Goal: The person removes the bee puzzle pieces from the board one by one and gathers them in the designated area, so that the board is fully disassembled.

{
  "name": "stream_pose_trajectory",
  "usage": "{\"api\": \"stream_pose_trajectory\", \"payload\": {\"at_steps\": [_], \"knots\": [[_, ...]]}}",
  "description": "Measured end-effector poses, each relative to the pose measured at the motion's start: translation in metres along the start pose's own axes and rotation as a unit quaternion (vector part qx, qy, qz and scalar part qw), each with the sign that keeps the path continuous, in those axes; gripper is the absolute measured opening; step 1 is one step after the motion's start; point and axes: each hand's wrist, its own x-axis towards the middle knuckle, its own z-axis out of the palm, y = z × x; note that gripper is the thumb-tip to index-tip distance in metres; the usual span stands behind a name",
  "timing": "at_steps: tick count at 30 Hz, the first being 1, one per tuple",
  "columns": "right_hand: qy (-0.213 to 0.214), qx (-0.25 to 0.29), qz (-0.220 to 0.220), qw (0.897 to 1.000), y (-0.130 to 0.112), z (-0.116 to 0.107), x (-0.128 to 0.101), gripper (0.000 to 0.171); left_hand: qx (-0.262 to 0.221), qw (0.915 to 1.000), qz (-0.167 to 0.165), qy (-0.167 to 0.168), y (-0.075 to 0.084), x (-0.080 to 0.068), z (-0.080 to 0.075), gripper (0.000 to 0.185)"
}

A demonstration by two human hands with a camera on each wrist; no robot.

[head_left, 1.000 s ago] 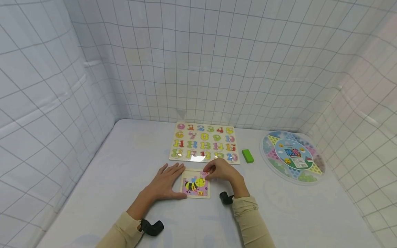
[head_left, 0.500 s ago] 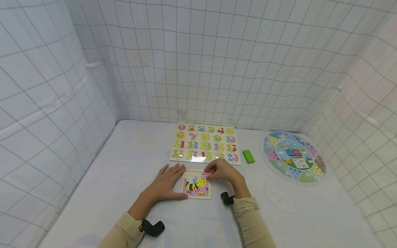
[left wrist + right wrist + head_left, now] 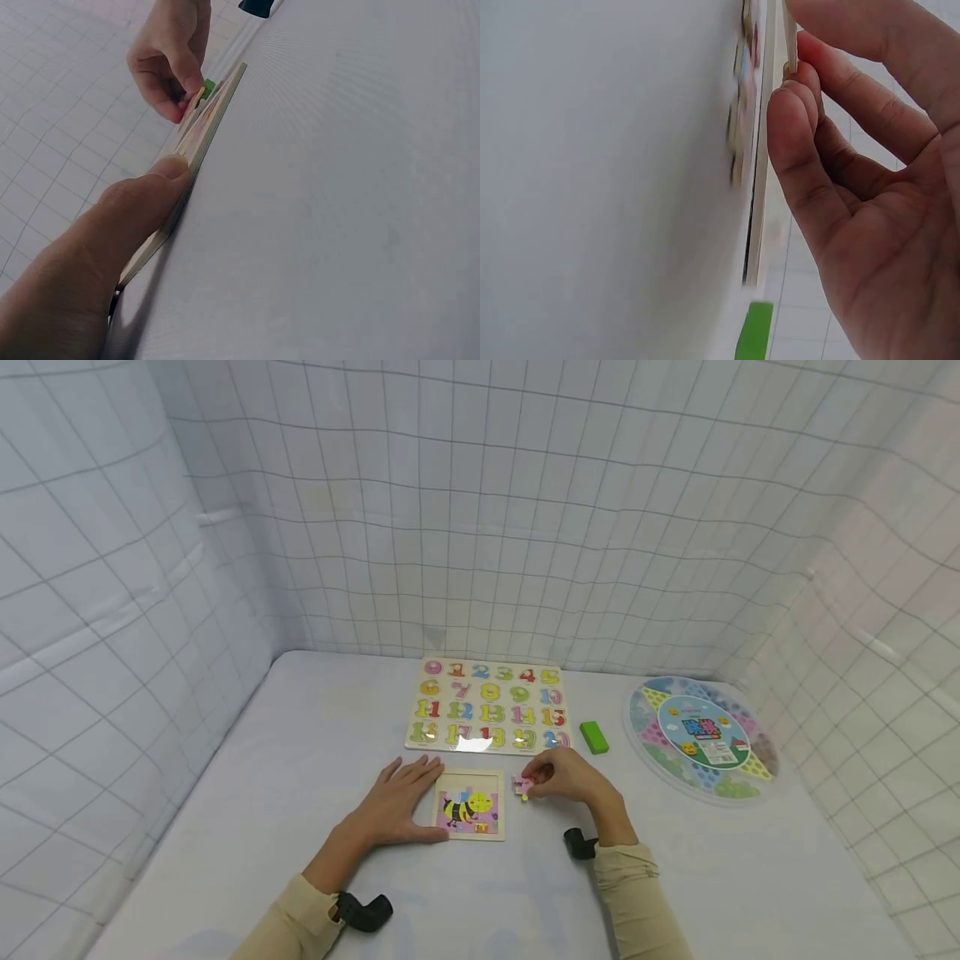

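Bee puzzle (image 3: 469, 805): a small square wooden board with a pale frame, showing a yellow-and-black bee on a pink and blue ground; it lies flat near the front middle of the table, and its upper right corner shows bare wood.
Puzzle piece (image 3: 522, 787): small, pink, with a jagged outline; held just right of the board, apart from it.
Right hand (image 3: 572, 779): thumb and curled fingers pinch the pink piece; in the right wrist view the fingertips (image 3: 795, 105) press together on its thin edge.
Left hand (image 3: 396, 802): lies flat with fingers straight and slightly spread, its thumb (image 3: 161, 180) against the board's left edge.
Table (image 3: 300, 752): covered in plain white cloth.
Room: white sheets with a grey grid line the three sides.
Number board (image 3: 489, 707): behind the bee puzzle, with coloured digits in rows.
Green block (image 3: 594, 737): just right of the number board.
Round tray (image 3: 701, 735): far right, with a clear lid and coloured sections.
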Motion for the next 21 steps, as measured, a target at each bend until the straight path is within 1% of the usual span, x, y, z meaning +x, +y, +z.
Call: {"api": "stream_pose_trajectory", "payload": {"at_steps": [5,12,17,21], "knots": [[0.008,-0.003,0.004,1.0,0.015,-0.009,-0.01,0.018,-0.009,1.0,0.001,0.001,-0.001,-0.001,0.001,0.106],[0.022,0.0,0.016,1.0,0.034,-0.022,-0.023,0.022,-0.007,1.0,0.0,0.001,0.0,-0.001,0.002,0.106],[0.03,-0.013,0.031,0.999,0.041,-0.029,-0.03,0.021,-0.005,1.0,0.0,-0.003,0.0,-0.001,0.001,0.106],[0.031,-0.024,0.025,0.999,0.042,-0.032,-0.031,0.022,-0.002,1.0,-0.001,0.001,0.0,-0.001,-0.001,0.106]]}}
